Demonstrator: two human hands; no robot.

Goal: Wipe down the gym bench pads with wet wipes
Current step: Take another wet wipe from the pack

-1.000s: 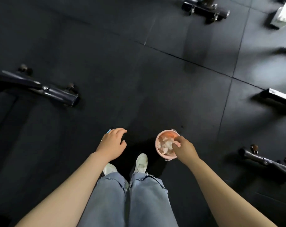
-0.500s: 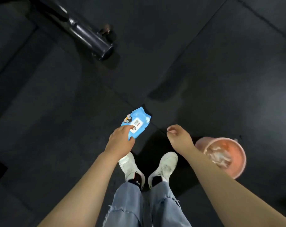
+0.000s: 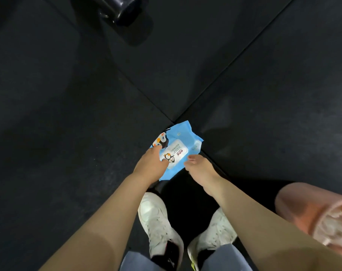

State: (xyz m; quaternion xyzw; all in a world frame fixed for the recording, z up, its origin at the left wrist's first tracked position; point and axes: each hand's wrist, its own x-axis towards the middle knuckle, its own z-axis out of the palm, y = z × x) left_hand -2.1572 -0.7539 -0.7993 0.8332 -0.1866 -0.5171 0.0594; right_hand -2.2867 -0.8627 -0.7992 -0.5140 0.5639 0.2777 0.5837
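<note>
A blue wet wipes pack (image 3: 179,145) with a white flap lid and penguin print hangs above the dark floor, just ahead of my feet. My left hand (image 3: 151,166) grips its left edge from the near side. At the lid's right end, my right hand (image 3: 198,166) has its fingertips bunched, and I cannot see that they grasp anything. No bench pad is in view.
A pink bucket (image 3: 295,204) holding used wipes stands on the floor at my right. A black metal bench leg end (image 3: 123,6) lies at the top. Black rubber floor tiles (image 3: 68,94) surround my white shoes (image 3: 158,222).
My right hand left the pink bucket and came over to the wipes pack. My left hand brought the pack out in front. The view tilted down and closer.
</note>
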